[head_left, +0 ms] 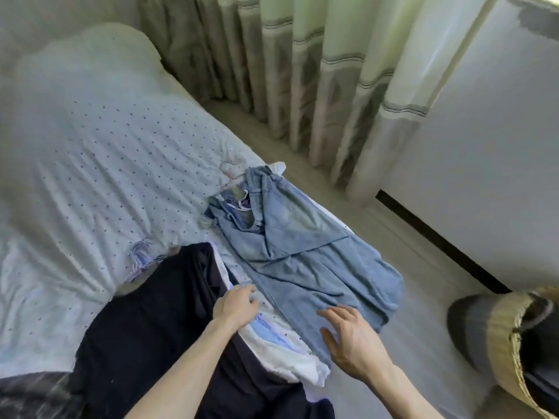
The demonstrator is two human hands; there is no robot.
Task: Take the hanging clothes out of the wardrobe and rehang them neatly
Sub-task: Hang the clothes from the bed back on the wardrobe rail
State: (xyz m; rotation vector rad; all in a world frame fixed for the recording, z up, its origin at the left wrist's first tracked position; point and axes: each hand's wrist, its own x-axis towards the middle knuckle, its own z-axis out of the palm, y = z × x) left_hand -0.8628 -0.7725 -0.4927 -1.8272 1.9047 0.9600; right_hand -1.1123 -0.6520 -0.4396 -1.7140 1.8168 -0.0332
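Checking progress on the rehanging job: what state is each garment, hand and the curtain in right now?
denim garment: lying flat on the bed
dark garment: lying rumpled on the bed
white garment: lying between the other two
left hand: fingers curled at the white garment, grip unclear
right hand: open, fingers spread
curtain: drawn

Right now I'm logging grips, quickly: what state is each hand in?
Left hand: pinching the white striped cloth garment.
Right hand: open, fingers spread over the light blue denim garment.
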